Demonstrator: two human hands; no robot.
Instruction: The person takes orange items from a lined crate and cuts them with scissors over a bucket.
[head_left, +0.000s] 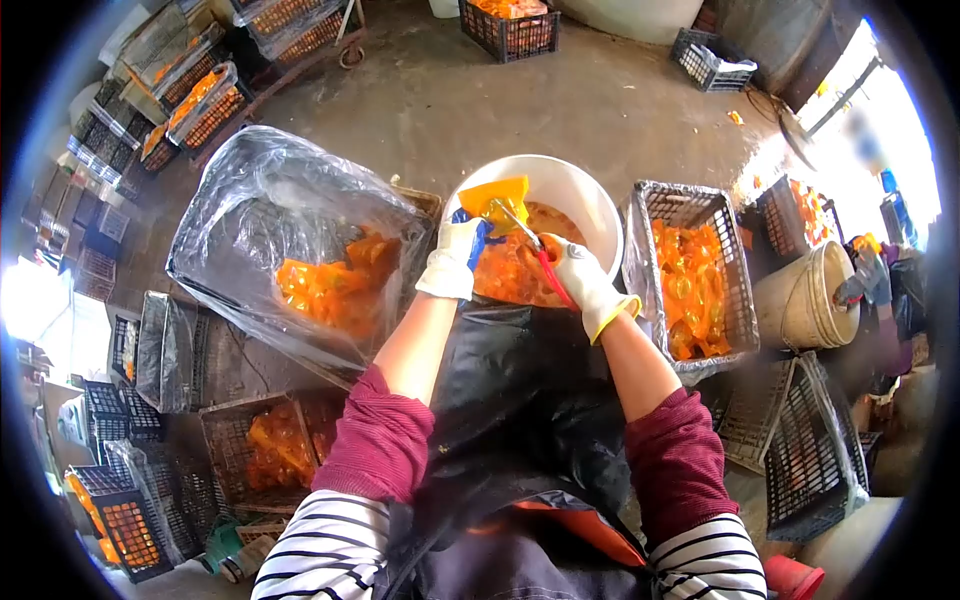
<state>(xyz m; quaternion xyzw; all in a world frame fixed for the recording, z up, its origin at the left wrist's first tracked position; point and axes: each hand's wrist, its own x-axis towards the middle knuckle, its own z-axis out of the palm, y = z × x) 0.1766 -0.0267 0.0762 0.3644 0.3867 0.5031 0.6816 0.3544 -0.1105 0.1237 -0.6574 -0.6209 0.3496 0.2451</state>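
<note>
My left hand (455,250), in a white glove with blue on it, grips an orange-yellow pumpkin piece (492,196) above the white bucket (598,212). My right hand (583,278), gloved in white with a yellow cuff, is closed around a red-handled metal tool (553,278). The tool's shaft reaches up-left to the pumpkin piece; the shape of its tip is hard to make out. Wet orange pulp (510,277) fills the lower part of the bucket, just under both hands.
Left of the bucket, a plastic-lined crate (225,235) holds orange pieces. On the right stands another lined crate (735,270) of orange pieces. A cream bucket (800,295) and a co-worker's gloved hand (868,275) are farther right. Stacked crates (190,95) stand at back left.
</note>
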